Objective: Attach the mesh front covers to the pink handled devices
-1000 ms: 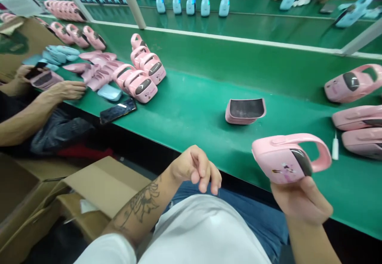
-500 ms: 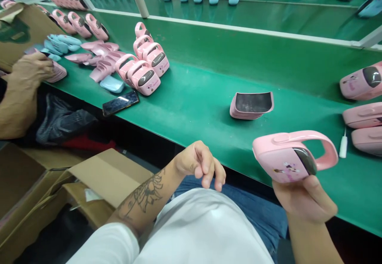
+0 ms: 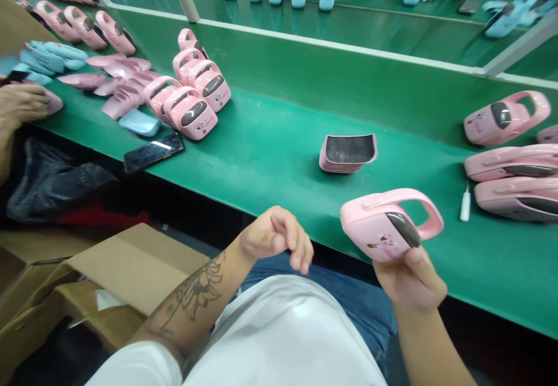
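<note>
Our right hand (image 3: pixel 412 281) grips a glossy, rounded, loop-handled pink case (image 3: pixel 370 232) from beneath; our left hand (image 3: pixel 276 236) hangs half-open, loosely curled, near the smooth green table (image 3: pixel 270 165).

I see bare surface (image 3: pixel 257 156) ahead of the left grip (image 3: pixel 276 235); the pink stack (image 3: pixel 347 152) (dark-topped) blocks forward-right.

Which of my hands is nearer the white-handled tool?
Right. Your right hand, holding a pink device, is left of the tool and closer to you; your left hand is much farther left.
</note>
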Available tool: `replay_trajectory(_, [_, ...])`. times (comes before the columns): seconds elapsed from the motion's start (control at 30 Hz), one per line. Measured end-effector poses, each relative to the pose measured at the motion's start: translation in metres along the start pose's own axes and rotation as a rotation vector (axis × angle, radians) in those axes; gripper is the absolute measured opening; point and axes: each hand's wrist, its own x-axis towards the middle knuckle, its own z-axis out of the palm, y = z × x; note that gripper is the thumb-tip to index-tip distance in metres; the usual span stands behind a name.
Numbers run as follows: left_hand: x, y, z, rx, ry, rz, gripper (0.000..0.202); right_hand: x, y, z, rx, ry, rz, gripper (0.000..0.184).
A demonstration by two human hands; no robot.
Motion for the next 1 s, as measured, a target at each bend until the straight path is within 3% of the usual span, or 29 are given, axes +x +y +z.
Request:
replay_trajectory(0.07, [0.001, 0.002, 0.007, 0.144, 0.18, 0.092, 0.037, 0.0, 0.001, 0.002, -0.018, -0.032, -0.001, 0.041])
replay_trajectory(0.13, [0.004, 0.003, 0.013, 0.432, 0.36, 0.179, 0.022, 0.0, 0.003, 0.003, -0.038, -0.066, -0.004, 0.041])
replay_trajectory(0.2, [0.006, 0.002, 0.017, 0.712, 0.46, 0.239, 0.012, 0.001, 0.004, 0.004, -0.054, -0.093, 0.0, 0.041])
replay_trajectory(0.3, [0.009, -0.002, 0.02, 0.854, 0.482, 0.287, 0.006, 0.0, 0.005, 0.007, -0.057, -0.101, 0.014, 0.044])
replay_trajectory(1.0, [0.009, -0.006, 0.017, 0.781, 0.514, 0.298, 0.015, -0.007, 0.001, 0.017, 0.073, -0.133, 0.1, 0.047])
